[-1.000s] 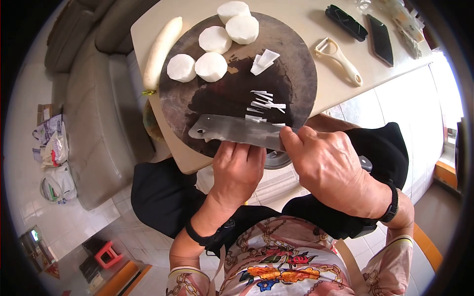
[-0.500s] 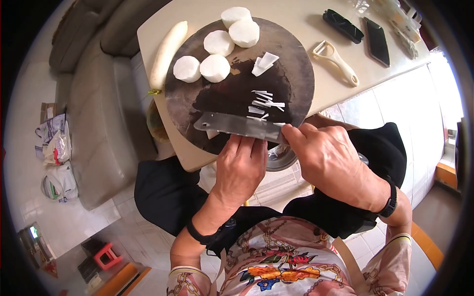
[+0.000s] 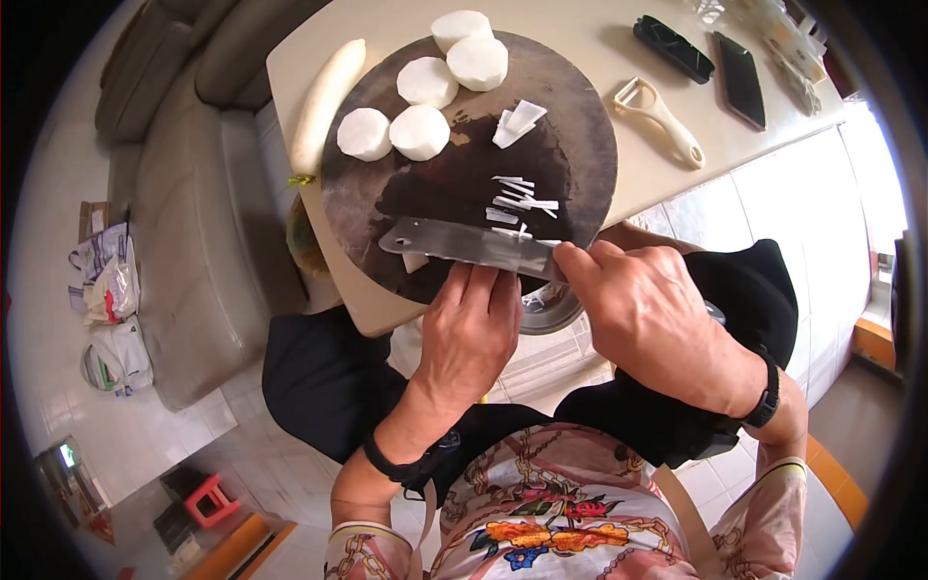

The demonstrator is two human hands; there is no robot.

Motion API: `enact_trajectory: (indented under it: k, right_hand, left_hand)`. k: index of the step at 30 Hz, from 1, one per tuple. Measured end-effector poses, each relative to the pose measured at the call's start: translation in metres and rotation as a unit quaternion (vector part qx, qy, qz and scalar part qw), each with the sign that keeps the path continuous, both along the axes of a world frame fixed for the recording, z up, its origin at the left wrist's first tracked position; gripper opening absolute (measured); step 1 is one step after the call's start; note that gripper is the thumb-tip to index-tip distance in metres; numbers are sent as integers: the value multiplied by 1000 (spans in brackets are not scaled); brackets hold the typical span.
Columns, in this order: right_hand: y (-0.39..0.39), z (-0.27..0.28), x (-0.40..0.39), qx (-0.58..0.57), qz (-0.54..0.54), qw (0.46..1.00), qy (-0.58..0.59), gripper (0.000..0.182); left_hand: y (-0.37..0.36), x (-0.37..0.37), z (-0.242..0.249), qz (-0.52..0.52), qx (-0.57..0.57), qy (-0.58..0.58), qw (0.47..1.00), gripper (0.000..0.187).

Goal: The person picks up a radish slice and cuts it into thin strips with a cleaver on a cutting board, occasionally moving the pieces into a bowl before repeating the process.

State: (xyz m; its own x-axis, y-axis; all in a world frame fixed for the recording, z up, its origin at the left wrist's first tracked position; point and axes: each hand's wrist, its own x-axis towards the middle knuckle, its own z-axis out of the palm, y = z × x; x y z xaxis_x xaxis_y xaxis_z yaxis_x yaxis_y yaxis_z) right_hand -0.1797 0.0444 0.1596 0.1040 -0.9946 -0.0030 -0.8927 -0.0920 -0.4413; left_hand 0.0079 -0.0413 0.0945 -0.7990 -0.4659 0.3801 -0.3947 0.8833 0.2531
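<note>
My right hand point(image 3: 638, 304) is wrapped round the handle end of a cleaver point(image 3: 474, 247), whose wide blade lies across the lower part of a round dark cutting board point(image 3: 580, 126). Against the blade's near side rests my left hand point(image 3: 474, 324), its fingers together and their tips hidden under the blade; what they press on cannot be made out. A small white piece point(image 3: 414, 262) shows beneath the blade's left part. Thin white strips point(image 3: 517, 198) lie just beyond the cleaver, with a few flat slices point(image 3: 520, 123) above them. Several thick white rounds point(image 3: 420, 132) sit at the board's upper left.
A whole white radish point(image 3: 329, 106) lies left of the board on the table point(image 3: 638, 179). To the right are a peeler point(image 3: 662, 121), a black case point(image 3: 674, 48) and a phone point(image 3: 739, 81). A metal bowl point(image 3: 556, 314) is below the table edge.
Hands and cleaver have hardly moved; the blade and left fingers sit very slightly further left. The strips and rounds look the same.
</note>
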Motion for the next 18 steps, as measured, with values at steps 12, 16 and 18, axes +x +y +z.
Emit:
enact_trajectory:
  k: [12, 16, 18]
  right_hand:
    - [-7, 2, 9, 10, -7, 999, 30, 21]
    - [1, 3, -2, -22, -3, 999, 30, 22]
    - [5, 9, -1, 5, -6, 1000, -7, 30]
  left_hand:
    - [0, 0, 4, 0, 26, -2, 1000, 25]
    - [0, 1, 1, -5, 8, 17, 1000, 23]
    - [1, 3, 1, -6, 17, 17, 1000, 24]
